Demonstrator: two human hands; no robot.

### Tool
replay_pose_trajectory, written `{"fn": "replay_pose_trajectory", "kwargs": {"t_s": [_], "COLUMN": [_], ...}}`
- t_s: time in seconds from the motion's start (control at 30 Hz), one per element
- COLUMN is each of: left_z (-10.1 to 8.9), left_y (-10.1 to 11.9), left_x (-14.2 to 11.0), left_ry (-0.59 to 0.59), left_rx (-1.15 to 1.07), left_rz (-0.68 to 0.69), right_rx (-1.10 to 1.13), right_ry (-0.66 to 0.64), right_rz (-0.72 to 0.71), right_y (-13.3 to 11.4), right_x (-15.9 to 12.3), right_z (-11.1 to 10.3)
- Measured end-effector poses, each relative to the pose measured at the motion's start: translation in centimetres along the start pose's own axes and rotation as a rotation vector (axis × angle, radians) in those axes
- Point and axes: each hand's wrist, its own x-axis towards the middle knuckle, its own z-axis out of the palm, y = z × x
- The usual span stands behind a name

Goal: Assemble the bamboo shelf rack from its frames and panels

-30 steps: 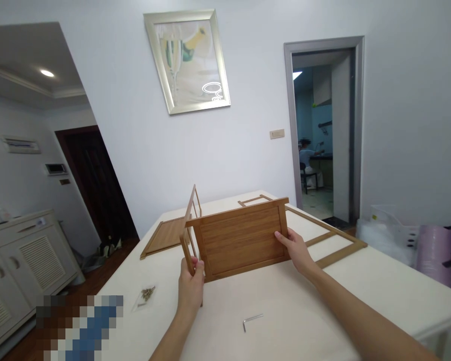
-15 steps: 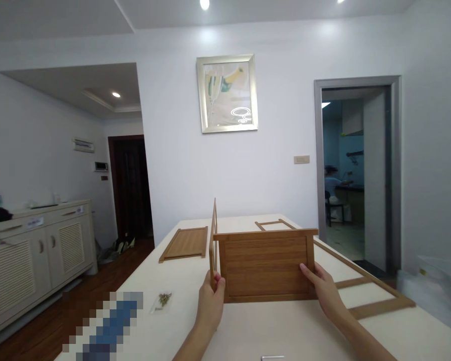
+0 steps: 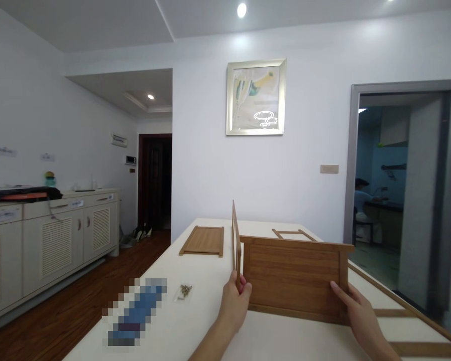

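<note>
My left hand [image 3: 236,298] is closed around the lower near end of a thin upright wooden frame [image 3: 235,245], seen nearly edge-on. Directly right of it stands a brown wooden panel [image 3: 295,278] with a rail along its top, set roughly square to the frame. At the panel's right end, my right hand [image 3: 355,306] grips the edge, thumb on the near face and the other fingers mostly hidden behind. Whether panel and frame are joined or only touch, I cannot tell.
On the white table [image 3: 203,281] lie a slatted wooden panel [image 3: 205,240], a small bag of screws [image 3: 184,292] and a blurred blue item [image 3: 141,308]. A small frame [image 3: 291,233] rests at the back; a long ladder-like frame [image 3: 396,313] lies right. A person [image 3: 361,198] sits beyond the doorway.
My view has turned left, so everything sits further right in the picture. The panel's right end now slants lower. Both hands keep their hold on the frame and panel.
</note>
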Motion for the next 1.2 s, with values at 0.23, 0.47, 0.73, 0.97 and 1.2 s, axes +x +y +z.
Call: {"fn": "replay_pose_trajectory", "kwargs": {"t_s": [0.23, 0.47, 0.73, 0.97, 1.2], "left_z": [-0.7, -0.7, -1.1, -0.9, -0.9], "left_y": [-0.8, -1.2, -1.1, -0.8, -1.1], "left_x": [0.4, 0.3, 0.3, -0.2, -0.4], "left_ry": [0.057, 0.049, 0.028, -0.082, -0.045], "left_rx": [0.060, 0.060, 0.072, -0.069, -0.012], "left_rz": [0.017, 0.028, 0.025, -0.015, -0.030], "right_rx": [0.040, 0.088, 0.113, 0.131, -0.147], "right_ry": [-0.016, -0.046, -0.025, -0.009, 0.177], "right_rz": [-0.013, -0.033, -0.024, -0.006, 0.067], "right_y": [-0.3, -0.1, -0.6, -0.1, 0.1], "right_x": [-0.4, -0.6, -1.0, -0.7, 1.2], "right_z": [0.1, 0.0, 0.1, 0.0, -2.1]}}
